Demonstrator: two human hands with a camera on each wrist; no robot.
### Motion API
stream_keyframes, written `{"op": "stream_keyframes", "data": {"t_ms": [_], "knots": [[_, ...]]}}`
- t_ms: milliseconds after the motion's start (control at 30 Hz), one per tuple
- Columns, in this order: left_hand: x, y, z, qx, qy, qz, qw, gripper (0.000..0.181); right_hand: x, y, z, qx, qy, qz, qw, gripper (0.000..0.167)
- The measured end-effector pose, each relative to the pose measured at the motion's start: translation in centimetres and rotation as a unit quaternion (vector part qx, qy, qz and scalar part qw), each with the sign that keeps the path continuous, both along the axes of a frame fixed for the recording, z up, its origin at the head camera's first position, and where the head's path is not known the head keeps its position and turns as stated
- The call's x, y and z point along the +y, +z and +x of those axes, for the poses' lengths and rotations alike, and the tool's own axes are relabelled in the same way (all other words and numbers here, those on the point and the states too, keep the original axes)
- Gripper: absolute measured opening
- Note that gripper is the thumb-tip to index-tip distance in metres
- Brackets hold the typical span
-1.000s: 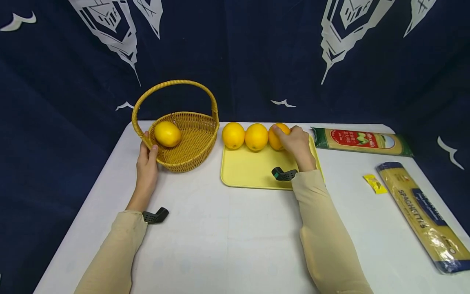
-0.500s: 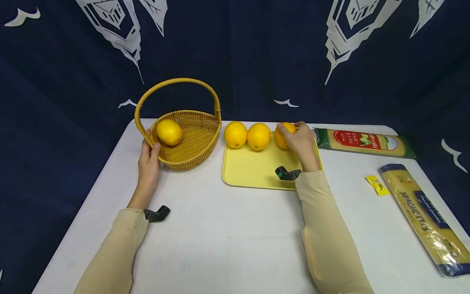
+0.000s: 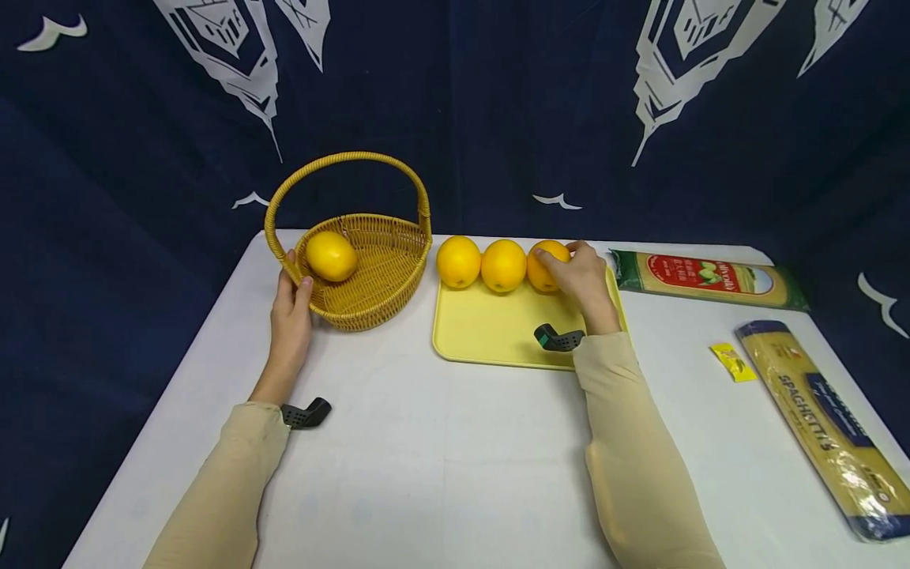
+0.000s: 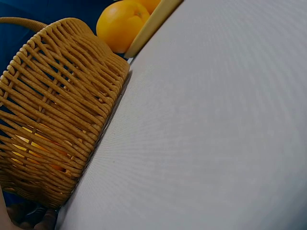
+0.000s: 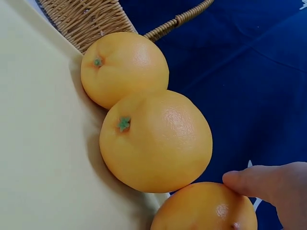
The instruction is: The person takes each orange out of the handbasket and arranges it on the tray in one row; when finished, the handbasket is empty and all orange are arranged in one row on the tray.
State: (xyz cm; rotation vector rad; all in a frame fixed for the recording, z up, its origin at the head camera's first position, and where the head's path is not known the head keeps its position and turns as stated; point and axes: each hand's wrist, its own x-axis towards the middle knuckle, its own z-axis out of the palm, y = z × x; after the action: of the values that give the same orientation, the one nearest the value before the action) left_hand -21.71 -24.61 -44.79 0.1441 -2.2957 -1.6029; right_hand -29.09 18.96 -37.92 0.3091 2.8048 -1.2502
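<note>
A wicker basket (image 3: pixel 377 308) stands at the back left with one orange-yellow fruit (image 3: pixel 331 256) inside. The left hand (image 3: pixel 290 328) grips its left rim beside the handle's foot. Three oranges sit in a row along the back of a yellow tray (image 3: pixel 498 336): a left one (image 3: pixel 458 261), a middle one (image 3: pixel 504 265) and a right one (image 3: pixel 546 269). The right hand (image 3: pixel 586 280) holds the right orange, thumb on its near side. In the right wrist view a fingertip touches that orange (image 5: pixel 206 211), which lies against the middle orange (image 5: pixel 158 143).
Right of the tray lies a green-ended pasta pack (image 3: pixel 711 278). A small yellow packet (image 3: pixel 733 362) and a long spaghetti pack (image 3: pixel 817 427) lie nearer on the right of the white table (image 3: pixel 426 474). A dark blue curtain (image 3: pixel 490 118) hangs behind.
The right orange shifted slightly right, away from the middle one, then back left beside it, with the right hand on it. The left hand keeps its hold on the basket; the head view shifted slightly.
</note>
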Motion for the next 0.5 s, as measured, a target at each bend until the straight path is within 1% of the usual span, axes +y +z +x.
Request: {"op": "stream_keyframes", "data": {"t_ms": [200,400,500], "knots": [[-0.02,-0.03,0.03,-0.001,0.001,0.000,1.0000,0.060,0.12,-0.01,-0.11,-0.005,-0.004,-0.004,1.0000,0.090],[-0.03,-0.06,-0.04,-0.005,0.003,0.002,1.0000,0.060,0.15,-0.15,-0.13,0.008,-0.016,-0.002,0.9998,0.092],[0.11,0.21,-0.01,-0.010,0.002,0.007,0.9999,0.060,0.15,-0.09,-0.11,0.016,-0.021,0.002,0.9996,0.091]]}}
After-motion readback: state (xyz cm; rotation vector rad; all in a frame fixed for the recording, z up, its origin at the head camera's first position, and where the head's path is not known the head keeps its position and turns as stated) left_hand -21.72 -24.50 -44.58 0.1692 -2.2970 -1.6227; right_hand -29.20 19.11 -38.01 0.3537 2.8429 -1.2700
